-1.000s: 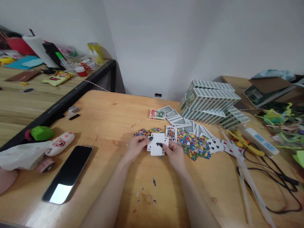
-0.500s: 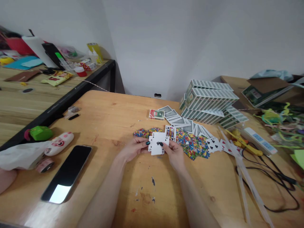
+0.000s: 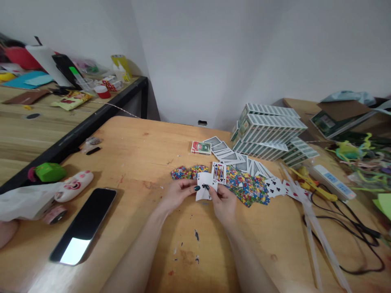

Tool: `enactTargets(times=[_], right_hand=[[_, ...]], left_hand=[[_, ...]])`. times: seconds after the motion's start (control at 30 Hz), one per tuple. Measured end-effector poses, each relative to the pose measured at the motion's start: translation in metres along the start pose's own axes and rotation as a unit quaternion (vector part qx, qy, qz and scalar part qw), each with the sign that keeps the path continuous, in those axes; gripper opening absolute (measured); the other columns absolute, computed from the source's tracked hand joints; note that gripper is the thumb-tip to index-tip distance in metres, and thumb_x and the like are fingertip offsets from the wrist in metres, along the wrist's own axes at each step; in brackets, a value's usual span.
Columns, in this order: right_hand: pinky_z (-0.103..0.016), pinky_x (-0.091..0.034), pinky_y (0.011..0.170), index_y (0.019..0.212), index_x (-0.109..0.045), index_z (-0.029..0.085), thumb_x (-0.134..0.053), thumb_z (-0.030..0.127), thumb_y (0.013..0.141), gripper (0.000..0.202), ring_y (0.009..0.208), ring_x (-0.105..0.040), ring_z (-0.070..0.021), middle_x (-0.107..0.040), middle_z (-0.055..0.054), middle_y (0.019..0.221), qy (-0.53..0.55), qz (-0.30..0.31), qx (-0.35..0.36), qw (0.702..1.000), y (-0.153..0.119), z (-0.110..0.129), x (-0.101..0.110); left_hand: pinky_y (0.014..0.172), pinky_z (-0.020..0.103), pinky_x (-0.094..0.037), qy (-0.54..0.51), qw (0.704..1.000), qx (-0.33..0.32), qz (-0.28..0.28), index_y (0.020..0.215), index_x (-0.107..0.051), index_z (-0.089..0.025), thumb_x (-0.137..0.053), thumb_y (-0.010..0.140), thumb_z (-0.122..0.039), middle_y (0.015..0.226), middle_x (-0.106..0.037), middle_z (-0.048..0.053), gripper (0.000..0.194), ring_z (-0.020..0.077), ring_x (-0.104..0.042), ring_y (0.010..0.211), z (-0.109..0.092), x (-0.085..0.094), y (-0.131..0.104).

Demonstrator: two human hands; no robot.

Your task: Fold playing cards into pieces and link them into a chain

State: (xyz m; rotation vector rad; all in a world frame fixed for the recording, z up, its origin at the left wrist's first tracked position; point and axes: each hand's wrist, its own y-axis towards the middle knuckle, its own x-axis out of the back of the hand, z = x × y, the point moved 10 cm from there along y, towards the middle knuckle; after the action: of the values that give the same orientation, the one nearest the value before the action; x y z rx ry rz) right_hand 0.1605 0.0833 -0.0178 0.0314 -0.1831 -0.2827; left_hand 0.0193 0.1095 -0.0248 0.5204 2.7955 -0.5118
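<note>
Between my two hands is a white ace of clubs (image 3: 203, 194), a playing card that is slightly bent. My left hand (image 3: 176, 197) pinches its left edge, thumb on top. The thumb of my right hand (image 3: 226, 205) presses on the middle of the ace, with the fingers curled underneath. Another card, marked 9 (image 3: 214, 182), shows behind the ace at its right side. Just beyond my hands lies a face-up jack of clubs (image 3: 219, 171), partly over a spread of cards with multicoloured patterns (image 3: 244, 185).
A card box (image 3: 201, 147) and a fan of grey-backed cards (image 3: 227, 152) lie farther back. Stacked striped cartons (image 3: 271, 126) stand at right. A power strip (image 3: 334, 182), black cable (image 3: 345, 219) and clear strips (image 3: 317, 228) lie right; a phone (image 3: 87, 224) lies left.
The ace has bent and shifted slightly right in my hands. My left hand has moved a little right, and the card edge that stuck out at the left no longer shows.
</note>
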Motion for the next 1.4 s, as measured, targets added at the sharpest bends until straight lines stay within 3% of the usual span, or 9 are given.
enactTargets(times=[0.23, 0.5, 0.73, 0.93, 1.1, 1.2, 1.3, 1.4], right_hand=[[-0.02, -0.031, 0.042, 0.054, -0.051, 0.017, -0.056, 0.041, 0.072, 0.03, 0.046, -0.038, -0.0095, -0.045, 0.004, 0.047, -0.047, -0.01, 0.006, 0.999, -0.001, 0.003, 0.003], [-0.023, -0.039, 0.05, 0.066, -0.059, 0.016, -0.059, 0.042, 0.071, 0.026, 0.055, -0.047, -0.0135, -0.056, -0.001, 0.057, 0.073, 0.061, -0.032, 0.995, 0.001, -0.006, -0.01], [-0.022, -0.036, 0.049, 0.067, -0.059, 0.016, -0.063, 0.041, 0.069, 0.026, 0.052, -0.045, -0.0113, -0.056, 0.001, 0.057, 0.101, 0.063, -0.05, 0.992, -0.001, -0.005, -0.009], [-0.022, -0.036, 0.047, 0.064, -0.058, 0.015, -0.064, 0.04, 0.068, 0.026, 0.05, -0.046, -0.0112, -0.058, 0.001, 0.056, 0.097, 0.078, -0.049, 0.991, 0.0, -0.002, -0.012], [-0.025, -0.044, 0.052, 0.078, -0.063, 0.016, -0.061, 0.041, 0.071, 0.027, 0.054, -0.053, -0.0139, -0.065, -0.002, 0.066, 0.105, 0.091, -0.057, 0.989, 0.0, -0.005, -0.018], [-0.026, -0.044, 0.051, 0.084, -0.064, 0.015, -0.06, 0.042, 0.072, 0.03, 0.053, -0.053, -0.0138, -0.066, -0.003, 0.069, 0.12, 0.095, -0.072, 0.985, 0.001, -0.008, -0.018], [-0.024, -0.042, 0.047, 0.082, -0.065, 0.014, -0.06, 0.042, 0.071, 0.031, 0.05, -0.051, -0.0123, -0.065, -0.003, 0.065, 0.121, 0.104, -0.07, 0.985, 0.003, -0.007, -0.018], [-0.022, -0.041, 0.045, 0.077, -0.065, 0.014, -0.062, 0.043, 0.07, 0.03, 0.048, -0.05, -0.0111, -0.063, -0.002, 0.061, 0.123, 0.106, -0.068, 0.984, 0.003, -0.004, -0.018]], left_hand=[[0.07, 0.03, -0.048, -0.003, 0.997, 0.006, -0.071, 0.081, -0.07, -0.013, -0.075, 0.055, -0.036, 0.074, -0.07, 0.005, 0.035, 0.0163, -0.062, 0.066, 0.005, 0.006, 0.0], [0.062, 0.027, -0.047, -0.02, 0.994, 0.046, -0.096, 0.068, -0.07, -0.012, -0.079, 0.048, -0.032, 0.064, -0.069, 0.005, 0.03, 0.014, -0.059, 0.058, 0.013, 0.017, -0.002], [0.056, 0.025, -0.046, -0.023, 0.987, 0.05, -0.151, 0.06, -0.067, -0.013, -0.079, 0.045, -0.032, 0.057, -0.065, 0.002, 0.027, 0.0118, -0.056, 0.052, 0.015, 0.021, -0.004], [0.05, 0.021, -0.04, 0.016, 0.983, 0.007, -0.181, 0.054, -0.059, -0.013, -0.076, 0.05, -0.032, 0.051, -0.056, -0.003, 0.025, 0.009, -0.049, 0.048, 0.012, 0.024, -0.003], [0.046, 0.018, -0.033, 0.095, 0.968, -0.066, -0.224, 0.053, -0.057, -0.014, -0.068, 0.06, -0.029, 0.047, -0.05, -0.004, 0.02, 0.0073, -0.043, 0.047, 0.001, 0.028, -0.005], [0.052, 0.019, -0.038, 0.059, 0.975, -0.067, -0.201, 0.063, -0.064, -0.014, -0.07, 0.06, -0.03, 0.058, -0.059, -0.002, 0.018, 0.0096, -0.05, 0.056, 0.0, 0.024, -0.004], [0.061, 0.026, -0.046, -0.057, 0.992, -0.002, -0.114, 0.078, -0.068, -0.013, -0.072, 0.059, -0.035, 0.071, -0.067, 0.004, 0.029, 0.0143, -0.057, 0.064, 0.01, 0.013, 0.0], [0.062, 0.029, -0.048, -0.132, 0.988, 0.034, -0.073, 0.082, -0.069, -0.013, -0.075, 0.057, -0.033, 0.073, -0.069, 0.007, 0.032, 0.0157, -0.06, 0.064, 0.013, 0.009, -0.001]])
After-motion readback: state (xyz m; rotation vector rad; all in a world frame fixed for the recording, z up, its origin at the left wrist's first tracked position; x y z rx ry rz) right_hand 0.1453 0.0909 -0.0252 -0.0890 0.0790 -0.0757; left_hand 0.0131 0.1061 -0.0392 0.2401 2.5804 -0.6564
